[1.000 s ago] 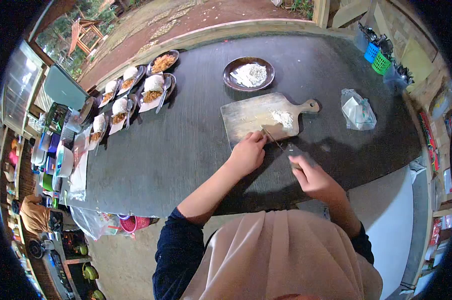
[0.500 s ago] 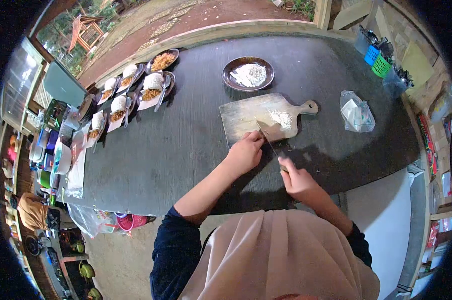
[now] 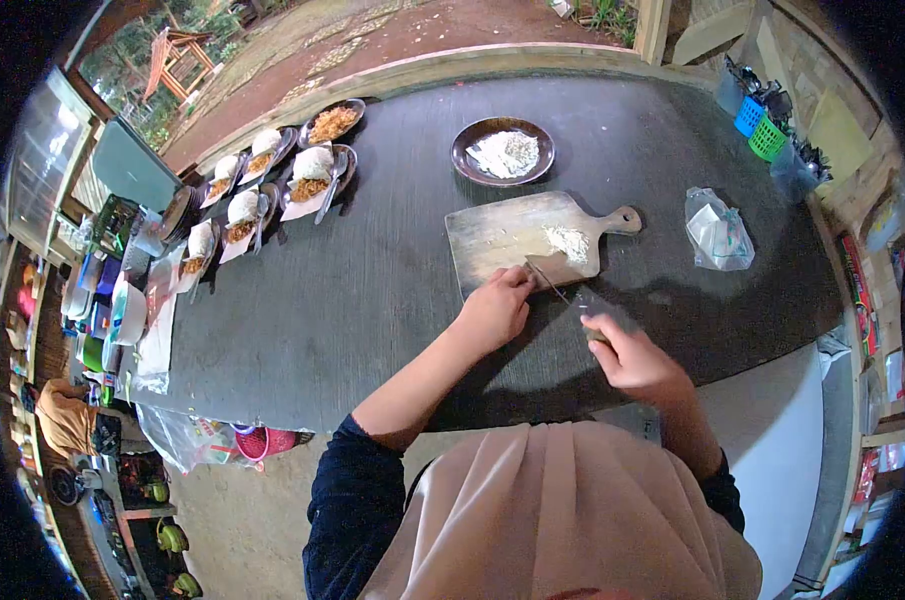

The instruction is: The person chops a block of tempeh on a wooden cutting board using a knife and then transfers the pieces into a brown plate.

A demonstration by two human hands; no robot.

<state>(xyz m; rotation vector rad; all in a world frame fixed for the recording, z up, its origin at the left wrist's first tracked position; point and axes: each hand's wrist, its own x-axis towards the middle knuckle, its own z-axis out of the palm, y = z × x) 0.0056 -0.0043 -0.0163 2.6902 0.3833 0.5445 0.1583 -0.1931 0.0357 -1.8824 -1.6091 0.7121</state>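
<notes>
A wooden cutting board (image 3: 482, 232) with a handle lies on the dark table. At its near edge my left hand (image 3: 497, 308) is closed, fingers bunched and pressed down; whatever they pin is hidden. My right hand (image 3: 630, 358) grips the handle of a knife (image 3: 552, 278), whose blade slants up and left over the board's edge, its tip just beside my left fingertips. A small heap of finely chopped white pieces (image 3: 568, 244) sits on the board's right part. Beyond the board stands a brown plate (image 3: 461, 163) holding more white chopped food (image 3: 507, 154).
Several plates with white rice (image 3: 312, 162) and shredded orange-brown food stand at the back left. To the right lies a clear plastic bag (image 3: 719, 236) with something white inside. Cutlery baskets (image 3: 766, 138) line the right edge. Containers (image 3: 127, 312) crowd the left edge; a person (image 3: 67, 415) stands beyond.
My right hand has moved right and slightly down, drawing the knife back toward the board's near edge. My left hand stays at the board with its fingers still bunched.
</notes>
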